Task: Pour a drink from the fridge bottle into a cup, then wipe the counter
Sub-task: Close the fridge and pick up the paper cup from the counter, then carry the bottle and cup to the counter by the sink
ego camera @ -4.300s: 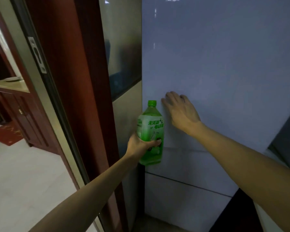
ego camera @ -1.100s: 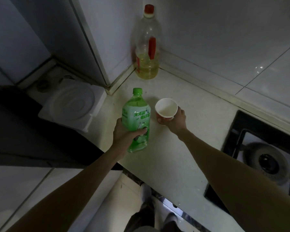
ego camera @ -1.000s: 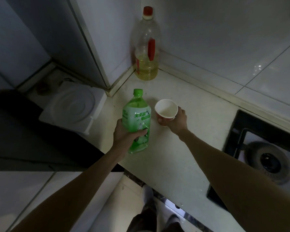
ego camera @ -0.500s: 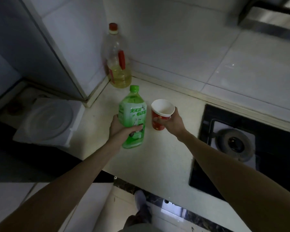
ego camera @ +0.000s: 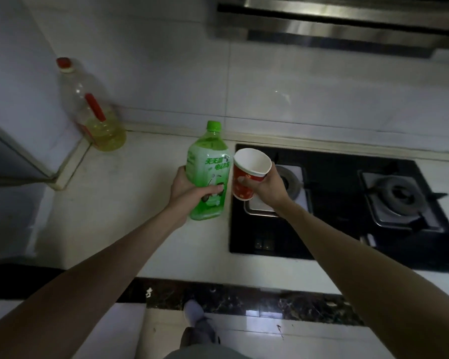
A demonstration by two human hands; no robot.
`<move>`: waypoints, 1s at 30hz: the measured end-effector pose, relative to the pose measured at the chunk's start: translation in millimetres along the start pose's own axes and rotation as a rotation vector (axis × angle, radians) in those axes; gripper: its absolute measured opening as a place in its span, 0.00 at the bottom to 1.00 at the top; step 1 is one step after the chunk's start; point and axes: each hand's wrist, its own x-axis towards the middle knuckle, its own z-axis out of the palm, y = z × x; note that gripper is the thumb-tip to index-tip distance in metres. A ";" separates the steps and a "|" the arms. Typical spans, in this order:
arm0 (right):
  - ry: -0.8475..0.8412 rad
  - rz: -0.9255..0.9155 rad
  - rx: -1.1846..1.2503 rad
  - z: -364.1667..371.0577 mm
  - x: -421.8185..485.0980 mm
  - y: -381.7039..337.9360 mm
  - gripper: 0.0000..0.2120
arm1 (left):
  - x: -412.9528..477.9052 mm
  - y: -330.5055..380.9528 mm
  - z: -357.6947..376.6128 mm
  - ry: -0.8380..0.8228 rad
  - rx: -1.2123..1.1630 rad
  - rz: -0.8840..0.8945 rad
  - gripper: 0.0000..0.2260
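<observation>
At the upper left of the frame a clear oil bottle (ego camera: 95,117) with a red cap stands in the corner of the pale desk (ego camera: 125,195), yellow liquid filling only its lower part. Toward the middle, the left hand (ego camera: 187,194) holds the green bottle (ego camera: 209,172) low on its body, its fingers (ego camera: 214,189) curled round the label with the thumb lying across the front. The bottle is roughly upright, its green cap on and pointing to the top of the frame; whether its base rests on the desk or hangs just above it cannot be told. Just right of it, the right hand (ego camera: 268,189) grips a red paper cup (ego camera: 248,174) with a white inside, its fingers (ego camera: 245,180) wrapped round the cup's wall. The cup is tilted, its mouth facing up and right, and its rim sits right beside the bottle's label over the left edge of the black gas hob (ego camera: 322,234). The hob fills the right of the frame with two burners, the nearer one partly hidden behind the right hand. A steel range hood (ego camera: 335,19) spans the upper right. At the bottom centre, a foot (ego camera: 192,310) shows on the floor.
</observation>
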 end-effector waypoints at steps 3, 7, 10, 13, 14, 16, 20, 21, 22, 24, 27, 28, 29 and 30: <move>0.052 0.009 -0.022 -50.9 -24.2 14.9 0.39 | -24.9 7.8 39.5 -0.042 0.024 0.029 0.41; 0.135 0.019 -0.024 -122.4 -70.9 35.4 0.41 | -65.5 16.6 101.2 -0.135 0.087 0.085 0.42; 0.209 0.027 -0.037 -171.7 -107.4 55.9 0.40 | -99.0 21.5 153.9 -0.226 0.096 0.131 0.43; 0.282 0.038 -0.017 -223.1 -146.2 75.9 0.40 | -131.5 25.8 209.8 -0.332 0.107 0.166 0.42; 0.309 0.033 -0.006 -240.9 -159.7 81.9 0.39 | -142.2 26.7 229.0 -0.372 0.106 0.177 0.41; 0.378 0.056 -0.009 -275.6 -187.3 93.9 0.38 | -164.3 30.3 265.8 -0.431 0.115 0.193 0.39; 0.529 0.096 -0.049 -342.2 -237.5 116.0 0.39 | -202.8 36.8 335.7 -0.546 0.142 0.228 0.41; 0.559 0.108 -0.057 -357.1 -249.3 121.0 0.39 | -210.9 37.4 350.3 -0.580 0.143 0.230 0.41; 0.594 0.131 -0.071 -371.5 -261.2 125.2 0.39 | -219.1 37.8 364.6 -0.611 0.144 0.232 0.41; 0.664 0.172 -0.072 -398.0 -284.1 132.9 0.39 | -235.0 37.8 390.5 -0.674 0.153 0.237 0.41; 0.760 0.209 -0.076 -427.6 -315.2 142.9 0.39 | -254.4 38.0 424.1 -0.759 0.170 0.244 0.43; 0.783 0.221 -0.070 -435.6 -324.2 146.3 0.38 | -260.6 37.9 435.2 -0.783 0.181 0.252 0.44; 0.802 0.235 -0.065 -442.2 -332.4 149.0 0.38 | -266.3 37.6 445.4 -0.810 0.191 0.254 0.43; 0.820 0.244 -0.057 -448.9 -339.6 152.6 0.38 | -271.5 36.6 455.4 -0.839 0.197 0.258 0.42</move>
